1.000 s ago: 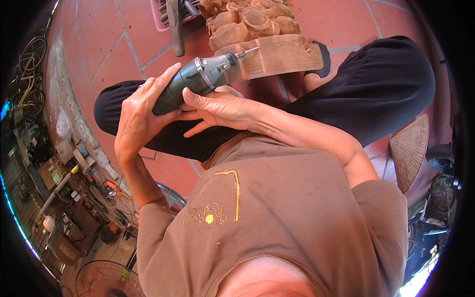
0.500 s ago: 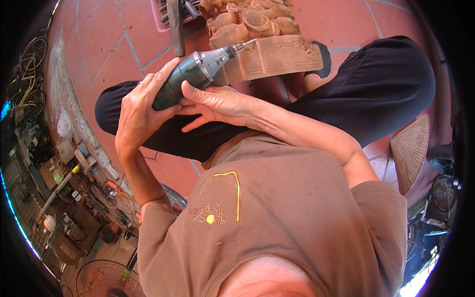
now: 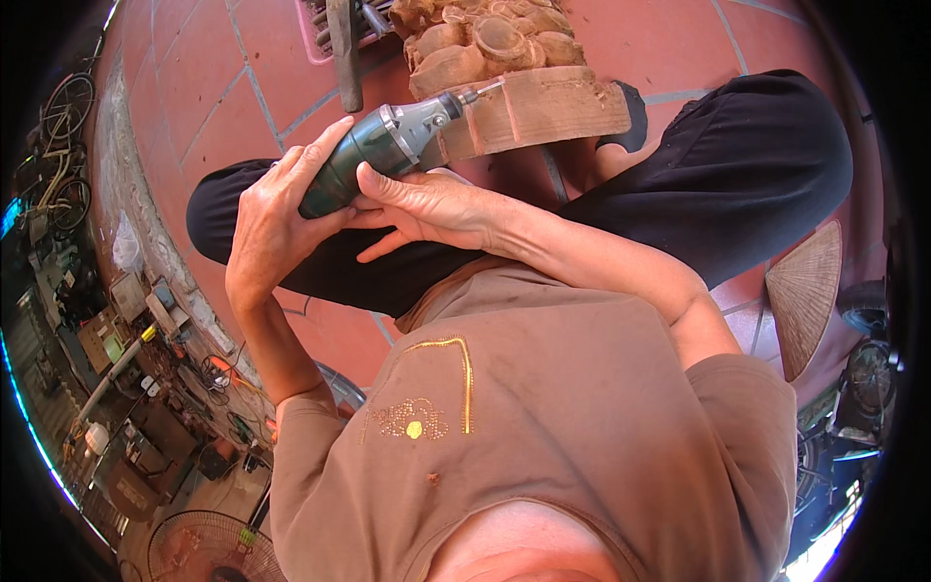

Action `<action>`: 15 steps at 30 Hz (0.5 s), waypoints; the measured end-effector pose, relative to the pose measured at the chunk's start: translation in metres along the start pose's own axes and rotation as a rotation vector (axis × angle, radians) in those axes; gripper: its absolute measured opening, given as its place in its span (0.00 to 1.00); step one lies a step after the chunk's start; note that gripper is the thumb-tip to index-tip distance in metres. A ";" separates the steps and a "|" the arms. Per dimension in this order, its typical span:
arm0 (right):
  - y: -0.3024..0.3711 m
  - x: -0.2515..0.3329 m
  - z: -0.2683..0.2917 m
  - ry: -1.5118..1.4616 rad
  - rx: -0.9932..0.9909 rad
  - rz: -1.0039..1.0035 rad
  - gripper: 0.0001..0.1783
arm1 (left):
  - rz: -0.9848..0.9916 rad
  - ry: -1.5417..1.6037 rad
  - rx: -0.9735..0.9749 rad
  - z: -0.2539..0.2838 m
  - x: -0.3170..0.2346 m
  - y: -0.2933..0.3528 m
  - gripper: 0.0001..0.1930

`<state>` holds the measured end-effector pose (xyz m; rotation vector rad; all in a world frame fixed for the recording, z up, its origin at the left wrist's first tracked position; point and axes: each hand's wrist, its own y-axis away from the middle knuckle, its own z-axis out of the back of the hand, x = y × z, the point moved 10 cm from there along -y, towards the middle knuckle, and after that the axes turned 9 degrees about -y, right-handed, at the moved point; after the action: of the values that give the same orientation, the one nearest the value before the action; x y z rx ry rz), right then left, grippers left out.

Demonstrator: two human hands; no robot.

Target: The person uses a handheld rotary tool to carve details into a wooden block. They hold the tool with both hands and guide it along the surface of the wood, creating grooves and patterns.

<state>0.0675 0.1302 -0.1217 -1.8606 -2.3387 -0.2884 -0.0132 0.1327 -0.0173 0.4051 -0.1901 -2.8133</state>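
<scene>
T-shirt print: Across the brown T-shirt (image 3: 582,388), below both hands, runs a studded gold motif (image 3: 415,430); its small lettering is too blurred to read.
Pink basket: Up beyond the left hand, the pink basket (image 3: 309,44) carries metal tools (image 3: 376,17), with a long wooden handle (image 3: 345,63) across its edge.
Grinder shift: Just a nudge here, the bit (image 3: 488,88) sitting slightly higher than a second ago, now close to the block's upper edge.
Left hand: The left hand (image 3: 267,218) is wrapped around the back of the green die grinder (image 3: 364,160).
Right hand: Loosely spread, the right hand (image 3: 436,209) rests its thumb against the barrel, one finger splayed away.
Carved wood block: Ahead of both hands stands the carved wood block (image 3: 543,107), knobbly on top.
</scene>
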 end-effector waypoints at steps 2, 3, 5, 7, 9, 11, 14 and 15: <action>0.002 -0.001 0.001 -0.030 -0.039 0.010 0.47 | -0.018 0.011 -0.014 0.000 -0.001 0.002 0.46; 0.003 -0.002 0.001 -0.045 -0.058 0.014 0.43 | -0.027 0.016 -0.021 0.000 -0.002 0.003 0.46; 0.003 -0.005 0.000 -0.058 -0.040 0.008 0.50 | -0.027 0.007 -0.001 0.000 -0.002 0.005 0.46; 0.004 -0.006 0.000 -0.070 -0.051 0.007 0.48 | -0.025 0.002 0.010 0.000 -0.001 0.007 0.47; 0.005 -0.006 0.001 -0.082 -0.089 0.011 0.40 | -0.022 -0.002 0.012 -0.001 -0.001 0.008 0.47; 0.005 -0.005 0.002 -0.083 -0.092 0.017 0.41 | -0.013 -0.008 0.017 -0.002 0.000 0.008 0.46; 0.004 -0.002 0.002 -0.062 -0.085 0.016 0.42 | -0.018 -0.001 0.001 0.000 -0.002 0.005 0.46; 0.003 -0.001 0.002 -0.051 -0.080 0.013 0.43 | -0.023 0.004 -0.009 0.000 -0.003 0.004 0.46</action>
<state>0.0711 0.1307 -0.1233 -1.9412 -2.3804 -0.3424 -0.0096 0.1300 -0.0155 0.4132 -0.1727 -2.8348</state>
